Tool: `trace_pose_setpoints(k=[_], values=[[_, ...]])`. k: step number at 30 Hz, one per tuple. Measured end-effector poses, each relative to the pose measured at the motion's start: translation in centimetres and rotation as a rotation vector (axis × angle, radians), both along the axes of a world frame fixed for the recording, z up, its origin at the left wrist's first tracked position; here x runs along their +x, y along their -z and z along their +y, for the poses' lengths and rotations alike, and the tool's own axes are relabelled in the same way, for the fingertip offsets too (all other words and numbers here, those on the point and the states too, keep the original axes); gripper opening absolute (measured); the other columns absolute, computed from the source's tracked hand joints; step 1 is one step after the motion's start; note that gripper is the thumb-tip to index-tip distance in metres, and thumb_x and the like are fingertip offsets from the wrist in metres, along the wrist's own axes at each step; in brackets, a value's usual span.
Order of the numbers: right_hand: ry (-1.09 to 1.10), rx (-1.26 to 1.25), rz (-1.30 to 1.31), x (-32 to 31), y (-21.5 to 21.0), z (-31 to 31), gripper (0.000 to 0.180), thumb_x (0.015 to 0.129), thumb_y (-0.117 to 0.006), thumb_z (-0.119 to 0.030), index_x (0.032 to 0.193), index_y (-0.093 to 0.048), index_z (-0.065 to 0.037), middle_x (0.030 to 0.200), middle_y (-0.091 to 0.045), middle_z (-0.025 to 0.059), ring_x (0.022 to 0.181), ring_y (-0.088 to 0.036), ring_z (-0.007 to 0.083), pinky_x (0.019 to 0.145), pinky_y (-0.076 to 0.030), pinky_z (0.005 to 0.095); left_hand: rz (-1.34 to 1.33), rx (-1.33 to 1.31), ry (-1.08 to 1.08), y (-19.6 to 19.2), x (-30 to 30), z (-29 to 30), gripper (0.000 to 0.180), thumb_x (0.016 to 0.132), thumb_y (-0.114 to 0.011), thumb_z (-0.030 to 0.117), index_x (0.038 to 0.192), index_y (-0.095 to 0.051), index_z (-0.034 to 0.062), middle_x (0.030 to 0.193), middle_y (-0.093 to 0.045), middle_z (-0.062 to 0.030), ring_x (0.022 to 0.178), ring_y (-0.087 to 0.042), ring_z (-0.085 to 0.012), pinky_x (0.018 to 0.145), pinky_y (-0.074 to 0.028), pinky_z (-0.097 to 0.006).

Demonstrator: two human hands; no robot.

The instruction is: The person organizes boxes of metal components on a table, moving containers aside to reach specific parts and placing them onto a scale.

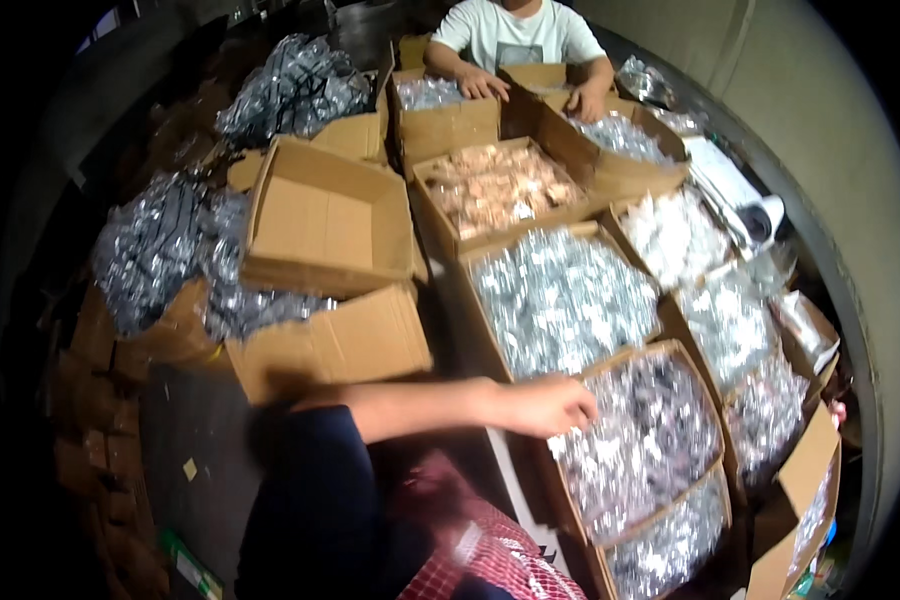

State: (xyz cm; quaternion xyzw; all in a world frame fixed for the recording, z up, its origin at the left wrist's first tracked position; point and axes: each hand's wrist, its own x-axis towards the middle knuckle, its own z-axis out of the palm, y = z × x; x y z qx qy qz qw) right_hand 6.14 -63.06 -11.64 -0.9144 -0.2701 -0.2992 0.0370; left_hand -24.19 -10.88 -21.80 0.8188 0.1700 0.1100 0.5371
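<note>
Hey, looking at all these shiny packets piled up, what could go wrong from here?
The silvery packets are heaped right next to the purplish packets, so a few might slip across and get mixed in. The left hand is at the left edge of the purplish ones, so it could perhaps drag some over the side. The dark shiny heap at the far left looks loosely piled and might slide if bumped.

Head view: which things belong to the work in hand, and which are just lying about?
Likely in the work:
- left hand, at the box edge
- dark-tinted shiny packets, nearest it
- silvery packets, next box

Apparently lying about:
- pale scrap
- green-and-white item, lower left
</note>
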Motion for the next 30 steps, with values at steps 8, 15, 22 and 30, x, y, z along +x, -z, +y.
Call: trace_pose_setpoints(k=[8, 15, 22, 30], values=[[-0.724, 0.175, 0.923, -4.1, 1.8, 36.2, 0.057, 0.089, -0.057, -0.011, 0.141, -0.042, 0.006, 0.143, -0.046, 0.0277, 0.135, -0.044, 0.039, 0.116, -0.035, 0.0494, 0.757, 0.771, -0.261, -11.1, -14.6, 32.6, 0.034, 0.077, -0.069, 0.022, 0.099, -0.067, -0.0037, 0.094, -0.07, -0.0187, 0.087, -0.069, -0.0326, 0.071, -0.055, -0.044], [-1.29, -0.1, 0.864, -16.9, 2.0, 75.1, 0.025, 0.083, -0.065, -0.006, 0.108, -0.07, -0.004, 0.099, -0.07, 0.0171, 0.092, -0.066, 0.0343, 0.084, -0.05, 0.0402, 0.805, 0.98, -0.691, -3.1, -24.7, 49.9, 0.047, 0.073, -0.066, 0.013, 0.115, -0.05, -0.0019, 0.096, -0.068, -0.0251, 0.087, -0.067, -0.0402, 0.074, -0.053, -0.048], [-1.318, -0.123, 0.624, -22.5, 13.0, 98.5, 0.053, 0.088, -0.065, -0.029, 0.128, -0.052, 0.003, 0.094, -0.07, 0.023, 0.092, -0.067, 0.0375, 0.099, -0.043, 0.0492, 0.634, 0.737, -0.679, -3.5, -23.3, 49.7, 0.059, 0.08, -0.07, 0.015, 0.125, -0.036, -0.0008, 0.087, -0.065, -0.0306, 0.085, -0.064, -0.0491, 0.075, -0.051, -0.054], [-1.246, 0.044, 0.708, -26.6, 15.2, 103.5, 0.067, 0.084, -0.071, -0.049, 0.108, -0.038, 0.003, 0.102, -0.064, 0.0322, 0.102, -0.061, 0.0468, 0.112, -0.025, 0.0575, 0.463, 0.58, -0.925, -1.5, -23.4, 49.4, 0.067, 0.079, -0.07, 0.009, 0.132, -0.031, 0.0034, 0.089, -0.064, -0.0319, 0.086, -0.062, -0.0514, 0.076, -0.049, -0.055]])
